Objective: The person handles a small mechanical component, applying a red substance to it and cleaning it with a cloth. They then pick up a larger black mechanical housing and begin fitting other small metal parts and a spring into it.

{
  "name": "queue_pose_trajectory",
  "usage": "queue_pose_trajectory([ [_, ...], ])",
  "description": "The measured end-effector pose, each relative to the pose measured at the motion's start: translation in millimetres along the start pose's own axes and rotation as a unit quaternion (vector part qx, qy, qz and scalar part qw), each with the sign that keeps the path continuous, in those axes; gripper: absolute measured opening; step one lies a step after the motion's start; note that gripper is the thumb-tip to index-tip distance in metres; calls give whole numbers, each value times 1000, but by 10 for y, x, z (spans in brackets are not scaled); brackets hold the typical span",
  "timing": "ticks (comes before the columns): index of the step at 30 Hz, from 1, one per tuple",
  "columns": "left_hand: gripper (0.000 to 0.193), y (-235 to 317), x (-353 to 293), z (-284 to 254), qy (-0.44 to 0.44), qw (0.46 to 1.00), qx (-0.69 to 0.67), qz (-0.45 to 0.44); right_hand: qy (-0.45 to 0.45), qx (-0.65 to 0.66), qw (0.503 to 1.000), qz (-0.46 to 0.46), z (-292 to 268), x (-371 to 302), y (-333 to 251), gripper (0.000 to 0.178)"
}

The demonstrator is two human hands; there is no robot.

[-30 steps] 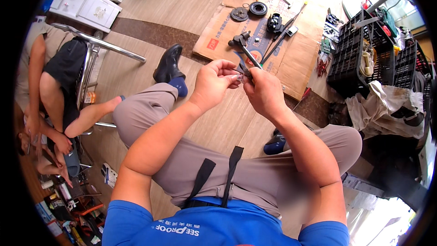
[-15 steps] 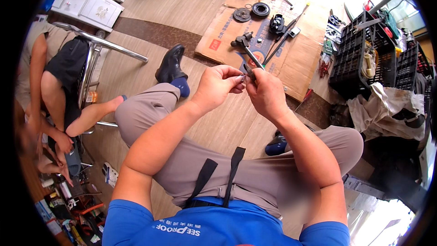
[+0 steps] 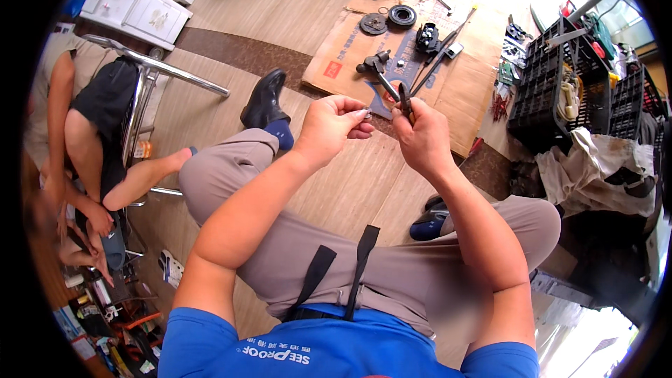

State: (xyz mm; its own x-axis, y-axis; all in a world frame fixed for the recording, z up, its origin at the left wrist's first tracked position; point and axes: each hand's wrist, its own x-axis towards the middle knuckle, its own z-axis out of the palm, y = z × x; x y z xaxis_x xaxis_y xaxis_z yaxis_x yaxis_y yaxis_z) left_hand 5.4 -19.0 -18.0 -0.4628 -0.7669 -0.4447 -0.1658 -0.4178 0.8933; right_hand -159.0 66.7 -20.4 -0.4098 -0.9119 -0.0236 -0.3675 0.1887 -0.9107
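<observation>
My left hand (image 3: 327, 128) pinches a small shiny piece (image 3: 367, 113) between thumb and fingertips; it is too small to name. To its right, my right hand (image 3: 425, 138) is closed around dark pliers (image 3: 405, 103), whose jaws point up and away from me. A gap separates the pliers from the small piece. Just beyond my hands a black rod with a thick jointed head (image 3: 374, 63) lies on a flattened cardboard sheet (image 3: 465, 108). Its near end is hidden behind the pliers and my right hand.
Farther out on the cardboard are a round disc (image 3: 373, 24), a black ring-shaped part (image 3: 402, 16), a black housing (image 3: 427, 37) and long thin rods. Black crates (image 3: 553, 91) with a draped cloth (image 3: 595, 168) stand at right. A person (image 3: 91, 119) sits at left beside a metal-framed chair (image 3: 175, 73).
My hands have moved apart: the right one shifted right with the pliers, now turned more upright. My left hand has drawn slightly left, still pinching the small piece.
</observation>
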Motion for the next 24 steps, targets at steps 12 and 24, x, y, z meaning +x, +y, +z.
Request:
queue_pose_trajectory([
  [12, 13, -27, 4, -52, -31, 999, -42, 4, -44, -101, 993, -40, 108, 93, 281, 18],
  [24, 11, -51, -93, 89, 5, 990, 120, 76, -106, -76, 987, -97, 79, -4, 51, 15],
])
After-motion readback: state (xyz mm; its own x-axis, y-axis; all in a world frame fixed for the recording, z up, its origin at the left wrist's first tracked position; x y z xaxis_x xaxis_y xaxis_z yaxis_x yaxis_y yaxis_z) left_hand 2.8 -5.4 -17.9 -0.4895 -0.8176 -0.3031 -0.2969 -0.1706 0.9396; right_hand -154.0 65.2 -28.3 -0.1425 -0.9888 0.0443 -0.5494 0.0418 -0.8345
